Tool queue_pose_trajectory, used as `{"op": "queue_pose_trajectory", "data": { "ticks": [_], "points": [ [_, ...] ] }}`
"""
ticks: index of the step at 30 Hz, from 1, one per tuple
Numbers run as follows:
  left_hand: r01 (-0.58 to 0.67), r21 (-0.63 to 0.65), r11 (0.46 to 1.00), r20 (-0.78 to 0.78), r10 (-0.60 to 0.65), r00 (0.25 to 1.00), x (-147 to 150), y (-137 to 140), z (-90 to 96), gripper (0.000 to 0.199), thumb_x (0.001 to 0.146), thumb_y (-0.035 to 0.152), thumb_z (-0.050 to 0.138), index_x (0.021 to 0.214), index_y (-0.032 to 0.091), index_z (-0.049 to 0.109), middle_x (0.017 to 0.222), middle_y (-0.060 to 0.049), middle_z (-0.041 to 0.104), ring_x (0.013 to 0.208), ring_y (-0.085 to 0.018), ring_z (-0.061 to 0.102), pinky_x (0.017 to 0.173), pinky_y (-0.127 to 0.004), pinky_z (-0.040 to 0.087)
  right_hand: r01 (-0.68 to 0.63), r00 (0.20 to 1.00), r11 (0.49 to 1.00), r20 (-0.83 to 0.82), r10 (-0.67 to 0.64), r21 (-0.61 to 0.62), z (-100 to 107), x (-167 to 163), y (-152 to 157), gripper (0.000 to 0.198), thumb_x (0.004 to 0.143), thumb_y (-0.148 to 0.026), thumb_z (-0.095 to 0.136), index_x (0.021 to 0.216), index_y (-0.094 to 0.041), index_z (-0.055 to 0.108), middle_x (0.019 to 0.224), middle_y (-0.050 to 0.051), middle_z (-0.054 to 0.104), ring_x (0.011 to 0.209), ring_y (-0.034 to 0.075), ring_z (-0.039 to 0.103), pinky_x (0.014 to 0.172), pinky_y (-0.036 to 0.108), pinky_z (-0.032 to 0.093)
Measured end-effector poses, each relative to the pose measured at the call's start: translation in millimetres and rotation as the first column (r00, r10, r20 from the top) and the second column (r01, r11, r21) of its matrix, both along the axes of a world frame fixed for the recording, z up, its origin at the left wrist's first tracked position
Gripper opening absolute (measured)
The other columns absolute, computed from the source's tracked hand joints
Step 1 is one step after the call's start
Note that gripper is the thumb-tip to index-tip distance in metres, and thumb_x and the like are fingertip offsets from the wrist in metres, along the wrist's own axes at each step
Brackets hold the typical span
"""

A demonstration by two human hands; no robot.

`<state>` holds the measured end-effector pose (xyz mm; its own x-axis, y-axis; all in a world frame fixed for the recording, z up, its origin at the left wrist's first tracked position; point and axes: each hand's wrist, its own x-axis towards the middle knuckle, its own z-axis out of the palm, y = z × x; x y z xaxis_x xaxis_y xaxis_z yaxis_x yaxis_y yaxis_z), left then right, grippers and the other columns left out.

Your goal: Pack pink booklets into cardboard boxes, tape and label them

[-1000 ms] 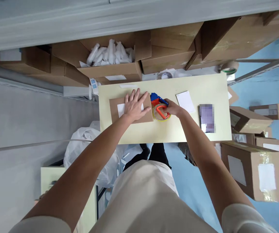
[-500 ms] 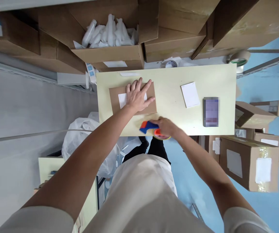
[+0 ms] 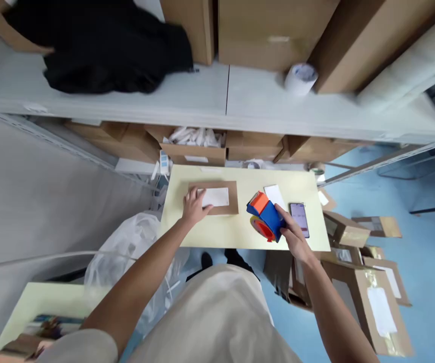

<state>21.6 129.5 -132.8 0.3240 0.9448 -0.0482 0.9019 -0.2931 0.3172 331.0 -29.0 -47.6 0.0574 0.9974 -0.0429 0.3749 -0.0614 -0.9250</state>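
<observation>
The person wears a plain off-white, cream-tinged short-sleeved fabric top, loose over the front, with soft folds and greyish shading across it. Its wide left sleeve is of the same pale cloth, while the left hand and the right hand are bare. Past the rounded lower hem show black trousers and a dark, round-toed shoe, too small for detail.
</observation>
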Motion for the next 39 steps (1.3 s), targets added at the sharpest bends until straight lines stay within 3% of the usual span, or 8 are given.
{"op": "queue_pose_trajectory", "data": {
  "ticks": [6, 10, 13, 18, 28, 33, 36, 39],
  "points": [
    [0.061, 0.017, 0.998, 0.022, -0.061, 0.998, 5, -8, -2.9, 0.060, 0.075, 0.039, 0.065, 0.130, 0.019, 0.051, 0.140, -0.019, 0.040, 0.131, -0.035, 0.036, 0.103, -0.047, 0.034, -0.064, 0.909, 0.873, 0.388, -0.148, 0.483, 103, 25, 75, 0.057, 0.087, -0.025, 0.048, 0.143, -0.027, 0.035, 0.123, 0.010, 0.054, 0.113, 0.026, 0.052, 0.096, 0.048, 0.044],
    [0.033, 0.042, 0.999, 0.061, -0.036, 0.997, 10, -19, -4.8, 0.059, 0.073, 0.036, 0.066, 0.128, 0.019, 0.052, 0.139, -0.017, 0.042, 0.131, -0.035, 0.037, 0.102, -0.047, 0.037, -0.129, 0.813, 0.750, 0.502, -0.295, 0.649, 143, 37, 150, 0.047, 0.088, -0.022, 0.046, 0.135, -0.023, 0.048, 0.123, 0.011, 0.059, 0.114, 0.027, 0.054, 0.098, 0.049, 0.043],
    [0.029, 0.067, 0.997, 0.118, -0.036, 0.992, 13, -26, -11.4, 0.058, 0.072, 0.034, 0.065, 0.126, 0.017, 0.053, 0.139, -0.019, 0.043, 0.131, -0.034, 0.037, 0.103, -0.047, 0.037, -0.143, 0.780, 0.716, 0.523, -0.343, 0.684, 151, 38, 213, 0.042, 0.085, -0.016, 0.046, 0.125, -0.020, 0.058, 0.117, 0.010, 0.065, 0.108, 0.027, 0.058, 0.098, 0.050, 0.044],
    [-0.189, 0.073, 0.979, 0.232, 0.167, 0.958, 12, -41, -27.7, 0.059, 0.078, 0.036, 0.057, 0.131, 0.014, 0.046, 0.145, -0.021, 0.036, 0.136, -0.038, 0.030, 0.104, -0.057, 0.031, -0.161, 0.750, 0.780, 0.589, -0.301, 0.604, 140, 36, 286, 0.044, 0.078, -0.005, 0.044, 0.114, -0.016, 0.066, 0.113, 0.012, 0.068, 0.105, 0.027, 0.061, 0.097, 0.048, 0.046],
    [-0.405, -0.154, 0.901, 0.553, 0.418, 0.721, -5, -62, -44.5, 0.081, 0.073, 0.043, 0.061, 0.139, 0.009, 0.031, 0.141, -0.021, 0.040, 0.134, -0.035, 0.036, 0.109, -0.051, 0.033, -0.209, 0.747, 0.781, 0.612, -0.261, 0.589, 127, 43, 307, 0.046, 0.081, -0.012, 0.046, 0.126, -0.011, 0.056, 0.135, 0.017, 0.052, 0.128, 0.029, 0.046, 0.108, 0.051, 0.033],
    [-0.378, -0.371, 0.848, 0.590, 0.530, 0.609, -17, -59, -41.9, 0.083, 0.069, 0.046, 0.065, 0.137, 0.011, 0.035, 0.140, -0.020, 0.044, 0.130, -0.033, 0.043, 0.103, -0.045, 0.040, -0.027, 0.836, 0.800, 0.452, -0.310, 0.600, 45, 32, 201, 0.059, 0.085, -0.020, 0.043, 0.143, -0.021, 0.032, 0.146, 0.012, 0.038, 0.136, 0.026, 0.033, 0.110, 0.051, 0.030],
    [-0.264, -0.516, 0.815, 0.586, 0.561, 0.585, -28, -61, -42.4, 0.074, 0.069, 0.048, 0.064, 0.131, 0.015, 0.043, 0.131, -0.016, 0.055, 0.121, -0.030, 0.052, 0.097, -0.042, 0.046, -0.005, 0.900, 0.964, 0.420, -0.112, 0.268, -50, 3, 106, 0.076, 0.077, -0.017, 0.048, 0.148, -0.016, 0.019, 0.143, 0.017, 0.040, 0.132, 0.027, 0.040, 0.107, 0.050, 0.035],
    [-0.118, -0.563, 0.818, 0.640, 0.522, 0.564, -35, -64, -42.0, 0.067, 0.069, 0.049, 0.064, 0.125, 0.016, 0.047, 0.124, -0.014, 0.060, 0.112, -0.027, 0.060, 0.091, -0.039, 0.050, -0.153, 0.916, 0.979, 0.351, 0.192, -0.136, -119, -37, 45, 0.091, 0.069, -0.018, 0.058, 0.149, -0.014, 0.014, 0.145, 0.019, 0.039, 0.132, 0.030, 0.040, 0.104, 0.048, 0.040]
  ]
}}
